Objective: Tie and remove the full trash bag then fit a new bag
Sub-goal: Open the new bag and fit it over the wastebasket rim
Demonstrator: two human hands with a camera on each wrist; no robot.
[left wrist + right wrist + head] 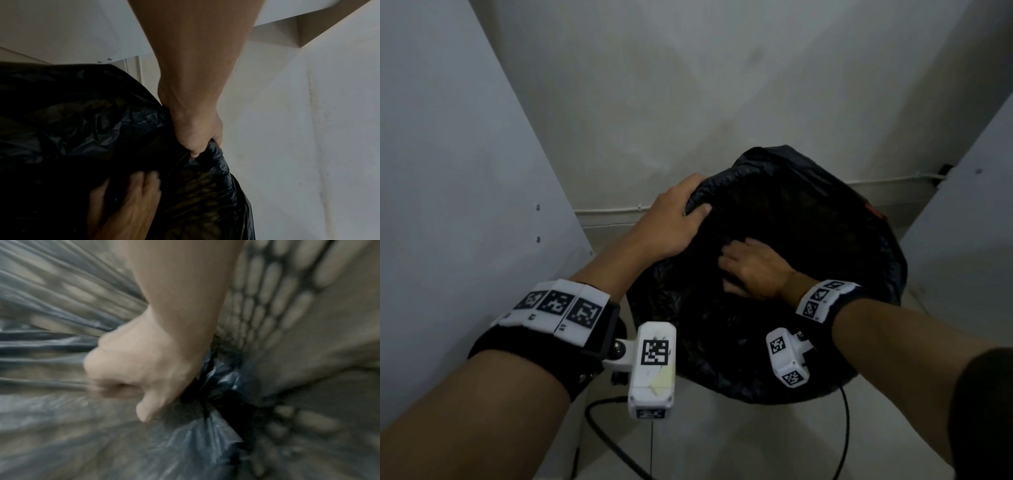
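My left hand (671, 219) is clenched over the near-left edge of the black trash bag (808, 219), thumb hooked inside the opening and fingers curled round a bunched fold of the plastic; the left wrist view shows that fold gathered under my thumb. To the right of it, my right hand (753, 269) reaches down inside the bag, fingers curled into the dark plastic. In the right wrist view, which is blurred, it looks like a fist closed round a gathered twist of the film, with a perforated bin wall (273, 288) showing pale through the thin plastic beside it.

The bag lies open and draped over the bin's mouth on the pale floor (722, 442), in a corner. A grey panel (448, 154) rises on my left, the stained white wall (688, 85) stands behind the bag, and another panel (962, 222) closes the right side. A black cable (602, 435) loops across the floor below my wrists.
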